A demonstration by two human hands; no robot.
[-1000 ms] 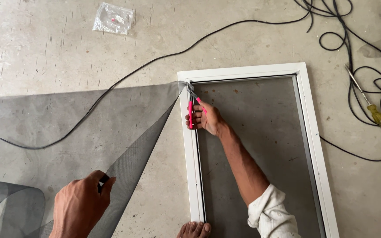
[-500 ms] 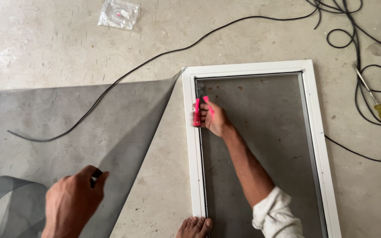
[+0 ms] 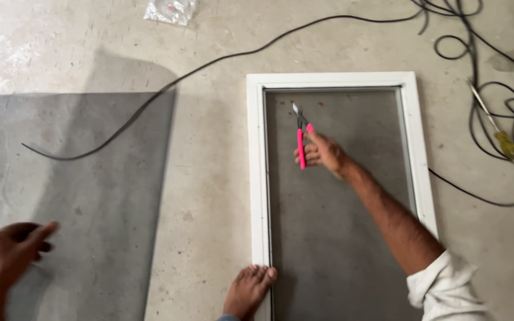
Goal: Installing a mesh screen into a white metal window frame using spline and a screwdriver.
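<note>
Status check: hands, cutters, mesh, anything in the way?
Right hand grips pink-handled cutters over framed screen. Left hand open above loose mesh sheet. Black cord crosses mesh corner.

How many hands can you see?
2. The left hand hovers over the loose grey mesh sheet; the right hand holds pink-handled pliers above the white screen frame.

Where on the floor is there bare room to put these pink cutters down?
Bare concrete runs between the grey mesh sheet and the white frame, crossed higher up by the black cord. The right hand holds the pink cutters over the framed screen. Right of the frame it is crowded: tangled cables and a yellow-handled tool.
</note>
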